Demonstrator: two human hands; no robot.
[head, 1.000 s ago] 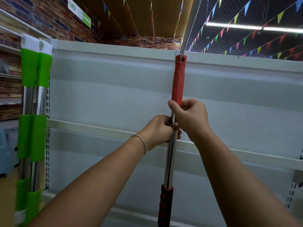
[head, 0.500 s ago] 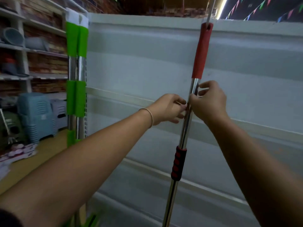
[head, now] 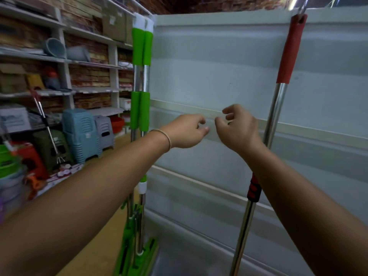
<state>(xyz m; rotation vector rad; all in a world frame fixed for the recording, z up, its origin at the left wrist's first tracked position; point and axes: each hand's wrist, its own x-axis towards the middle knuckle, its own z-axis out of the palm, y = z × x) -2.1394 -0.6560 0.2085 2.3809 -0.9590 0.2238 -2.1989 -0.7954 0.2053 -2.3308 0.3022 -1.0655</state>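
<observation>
Left grip (head: 185,131) and right grip (head: 238,129) are hovering loosely curled, empty; right of them the pole (head: 275,108) is standing near-upright, red end up.

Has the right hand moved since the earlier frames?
Yes. The right hand has come off the red-handled pole, which it gripped before, and now hangs to the left of it, fingers loosely curled, holding nothing.

No legible text or signs, cardboard box label (head: 112,20) blurred beyond reading

both hands (head: 237,129) off the red-handled mop pole (head: 277,108), loosely curled, shifted left
</observation>
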